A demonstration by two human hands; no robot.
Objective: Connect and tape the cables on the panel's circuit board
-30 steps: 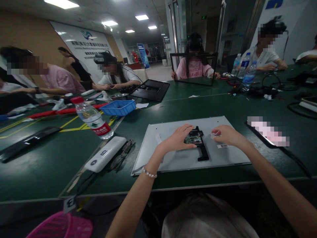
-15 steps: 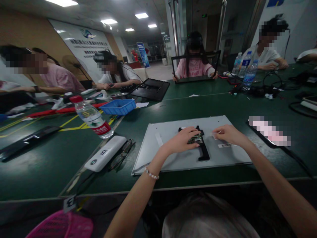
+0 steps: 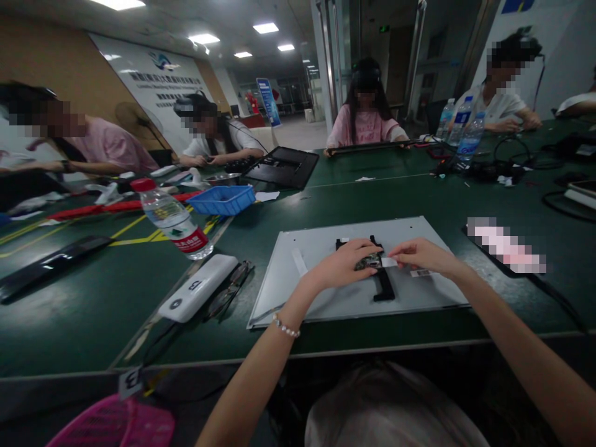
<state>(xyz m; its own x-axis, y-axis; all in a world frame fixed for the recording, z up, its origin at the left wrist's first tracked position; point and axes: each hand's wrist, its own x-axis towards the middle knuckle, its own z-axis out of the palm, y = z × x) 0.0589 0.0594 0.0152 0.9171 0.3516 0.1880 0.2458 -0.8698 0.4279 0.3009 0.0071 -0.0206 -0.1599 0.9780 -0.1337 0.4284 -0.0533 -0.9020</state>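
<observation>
A grey-white flat panel [image 3: 321, 304] lies on the table in front of me, with a black bracket [image 3: 384, 287] near its middle. My left hand [image 3: 347, 264] spans a small green circuit board [image 3: 372, 261] at the bracket, thumb on the near side and fingers on the far side, gripping it. Part of the board is hidden under the hand. Thumb and fingers of my right hand [image 3: 416, 256] are closed in a pinch on a small white strip [image 3: 389, 262], whose left end meets the board's right edge. Whether the strip is a cable or tape I cannot tell.
Left of the panel are eyeglasses [image 3: 230, 288], a white power bank [image 3: 200, 288], a water bottle [image 3: 174, 223] and a blue tray [image 3: 223, 200]. A phone [image 3: 505, 248] lies to the right. Several people sit around the table; a black frame [image 3: 367, 148] lies opposite.
My right hand has moved left, bringing the white strip to the board's edge. My left hand has stayed in place. The person opposite has lowered the black frame flat.
</observation>
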